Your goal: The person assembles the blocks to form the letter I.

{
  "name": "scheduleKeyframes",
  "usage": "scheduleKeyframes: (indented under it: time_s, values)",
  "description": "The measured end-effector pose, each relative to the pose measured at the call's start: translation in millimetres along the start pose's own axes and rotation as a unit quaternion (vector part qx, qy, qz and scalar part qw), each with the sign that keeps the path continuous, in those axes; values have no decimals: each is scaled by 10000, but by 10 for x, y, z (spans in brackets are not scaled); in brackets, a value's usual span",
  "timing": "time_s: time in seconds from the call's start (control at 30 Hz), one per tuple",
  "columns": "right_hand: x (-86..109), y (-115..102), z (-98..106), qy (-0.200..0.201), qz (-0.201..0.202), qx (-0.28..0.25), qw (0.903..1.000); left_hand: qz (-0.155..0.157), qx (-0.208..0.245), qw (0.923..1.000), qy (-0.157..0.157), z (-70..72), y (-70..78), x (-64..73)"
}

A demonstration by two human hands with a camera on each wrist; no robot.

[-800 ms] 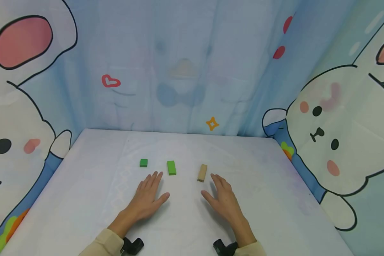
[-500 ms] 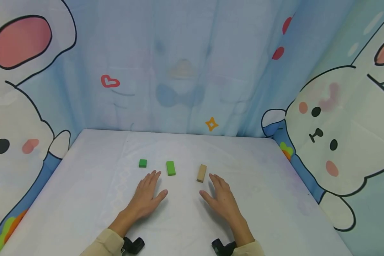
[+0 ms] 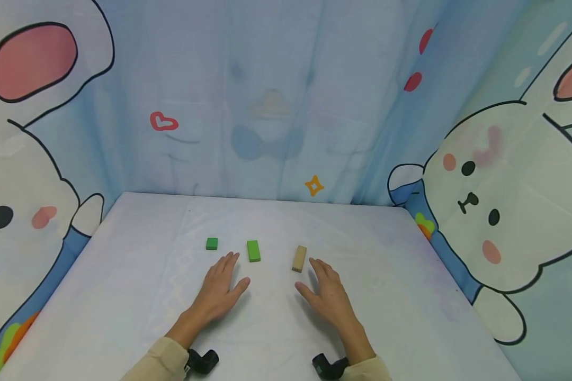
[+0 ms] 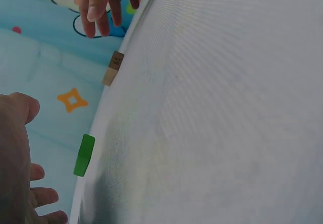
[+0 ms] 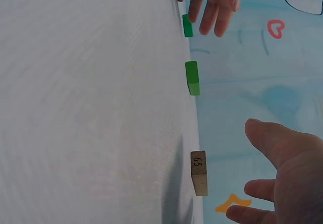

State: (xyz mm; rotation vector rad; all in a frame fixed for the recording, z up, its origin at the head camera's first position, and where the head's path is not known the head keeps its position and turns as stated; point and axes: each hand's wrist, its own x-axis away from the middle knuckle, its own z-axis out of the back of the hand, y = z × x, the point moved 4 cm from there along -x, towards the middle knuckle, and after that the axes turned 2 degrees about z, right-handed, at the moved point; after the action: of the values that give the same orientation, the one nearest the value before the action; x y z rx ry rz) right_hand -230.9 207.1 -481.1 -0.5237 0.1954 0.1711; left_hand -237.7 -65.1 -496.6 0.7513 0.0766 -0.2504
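Three small blocks lie apart on a white-covered table. A short green block [image 3: 212,244] is at the left, and a longer light green block [image 3: 253,251] lies right of it. Farther right is a tan wooden block [image 3: 299,259], whose end bears a printed number in the right wrist view [image 5: 199,161]. My left hand [image 3: 219,288] hovers palm down in front of the two green blocks, fingers straight and thumb out. My right hand [image 3: 328,296] is held the same way, fingertips just right of the wooden block. Both hands hold nothing.
The white cloth [image 3: 276,328] covers the tabletop. Behind it hangs a blue curtain [image 3: 267,63] printed with cartoon rabbits. Black wrist cameras [image 3: 203,362] sit beneath each beige sleeve [image 3: 159,362].
The whole head view shifts slightly, the right side a little leftward. Both hands keep nearly the same pose, and the blocks stay where they lie.
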Motion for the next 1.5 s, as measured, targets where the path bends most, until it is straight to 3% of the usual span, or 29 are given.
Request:
scheduleKeyframes:
  time_s: [1.0,1.5]
  values:
    - [-106,-9,-40,59,-149,-234,9996,226,123,9994,244,-65,15,-202]
    - [-178,75,-123,118,-210,-201,9995,193,170,9989,390,-124,-2,-298]
